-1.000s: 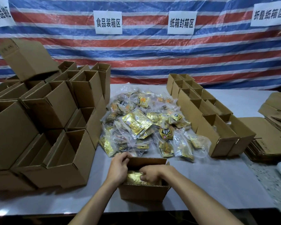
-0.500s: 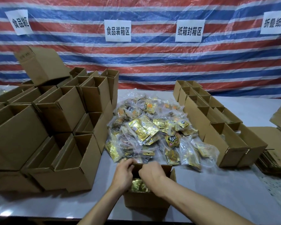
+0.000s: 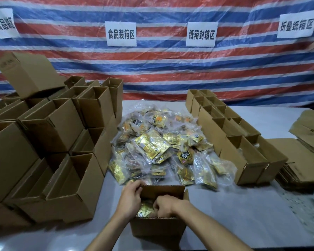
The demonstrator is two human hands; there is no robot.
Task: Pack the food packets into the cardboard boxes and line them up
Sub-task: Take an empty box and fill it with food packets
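Note:
A small open cardboard box stands on the table right in front of me. Gold food packets lie inside it. My left hand grips the box's left wall near the far corner, fingers curled over the rim. My right hand is down inside the box, its curled fingers on a gold packet. Just beyond the box lies a big pile of bagged food packets.
Open empty cartons are stacked high on the left. A double row of open boxes runs along the pile's right side. Flattened cardboard lies at the far right. Grey table top shows right of the box.
My right hand rose to the box's far rim, then dropped back inside onto the packets. My left hand stayed on the left wall. The view shifted slightly.

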